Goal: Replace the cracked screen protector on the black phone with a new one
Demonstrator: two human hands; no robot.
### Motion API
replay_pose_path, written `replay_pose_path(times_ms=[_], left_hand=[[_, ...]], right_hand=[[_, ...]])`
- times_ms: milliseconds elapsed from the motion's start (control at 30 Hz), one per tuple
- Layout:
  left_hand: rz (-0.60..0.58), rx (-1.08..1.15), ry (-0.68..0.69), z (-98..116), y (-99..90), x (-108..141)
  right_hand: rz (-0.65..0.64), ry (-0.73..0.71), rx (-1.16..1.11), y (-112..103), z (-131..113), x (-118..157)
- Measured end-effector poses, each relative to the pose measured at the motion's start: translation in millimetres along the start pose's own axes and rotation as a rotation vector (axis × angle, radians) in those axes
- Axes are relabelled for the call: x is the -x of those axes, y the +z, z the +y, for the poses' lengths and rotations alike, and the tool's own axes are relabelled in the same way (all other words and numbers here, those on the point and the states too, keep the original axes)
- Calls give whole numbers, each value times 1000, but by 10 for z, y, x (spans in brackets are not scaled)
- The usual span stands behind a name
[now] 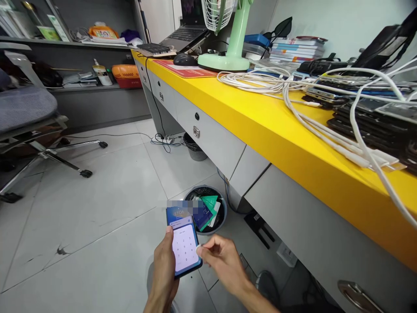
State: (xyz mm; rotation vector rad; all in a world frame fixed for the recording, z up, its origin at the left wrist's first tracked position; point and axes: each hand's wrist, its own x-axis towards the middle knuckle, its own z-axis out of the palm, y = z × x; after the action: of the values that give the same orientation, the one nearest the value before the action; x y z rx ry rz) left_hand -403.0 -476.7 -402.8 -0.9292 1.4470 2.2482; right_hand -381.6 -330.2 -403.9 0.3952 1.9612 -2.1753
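Observation:
My left hand [164,261] is wrapped around a smartphone [185,245], thumb along its left edge. The lit screen has a number keypad on it and a clock above, partly covered by a blurred patch. At the phone's right edge, thumb and forefinger of my right hand [224,261] are pinched around a small white item [198,249]. It is too small to name, and whether it touches the phone I cannot tell. Just beyond the phone on the floor stands a dark waste bin [224,213] with green, blue and white packets inside.
A yellow-topped desk [208,102] runs along the right, bearing coiled white cables [260,82], stacked dark phone-like devices [368,130], a green fan [236,48] and a laptop [185,34]. An office chair [26,100] stands left. Another bin [196,153] sits under the desk.

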Motion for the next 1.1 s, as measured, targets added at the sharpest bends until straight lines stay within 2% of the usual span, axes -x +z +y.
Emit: replay_pose_path(times_ms=[167,400,600,800,933,1100], left_hand=[[-8,-30,31,1,-10,32],[-3,-43,30,-21,-15,-20],[-17,-59,12,-20,-44,11],[-27,54,-58,-21,13,-29],[-79,139,-111,-39,42,-28],[-164,195,-183,-5,87,59]], right_hand=[[55,-35,6,55,-87,-197],[58,18,-12,69,-18,-67],[37,40,-43,54,-20,-285],[-32,82,-43,-73,-22,-48],[23,51,-29,-89,10,39],[85,15,-53,-57,46,0]])
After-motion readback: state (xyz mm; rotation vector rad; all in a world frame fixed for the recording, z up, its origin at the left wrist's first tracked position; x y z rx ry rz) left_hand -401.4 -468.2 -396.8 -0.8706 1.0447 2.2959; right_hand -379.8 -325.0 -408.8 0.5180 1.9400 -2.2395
